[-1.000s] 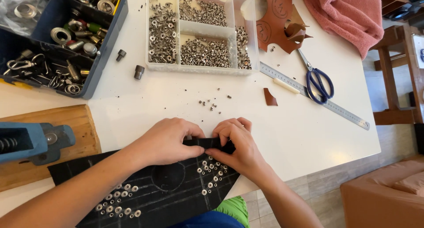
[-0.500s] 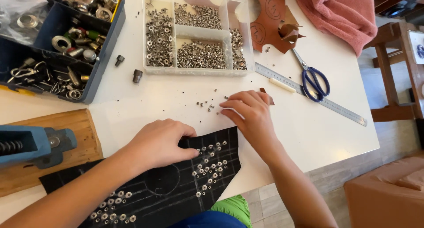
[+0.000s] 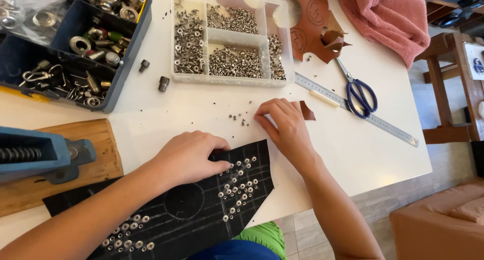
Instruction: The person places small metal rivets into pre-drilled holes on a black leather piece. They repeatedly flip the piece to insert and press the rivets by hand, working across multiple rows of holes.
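On white tabletop (image 3: 353, 154): studded black leather (image 3: 201, 209) (matte), loose rivets (image 3: 239, 119).

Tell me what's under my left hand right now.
Your left hand rests flat on the black leather piece, near its upper edge. Rows of small silver rivets show beside the fingers. Whatever lies directly beneath the palm is covered.

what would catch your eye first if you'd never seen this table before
The black leather piece studded with small silver rivets lies at the near table edge, the left hand pressing on it. Just beyond, the right hand reaches for loose silver rivets on the white tabletop. Behind them sits a clear compartmented box of rivets.
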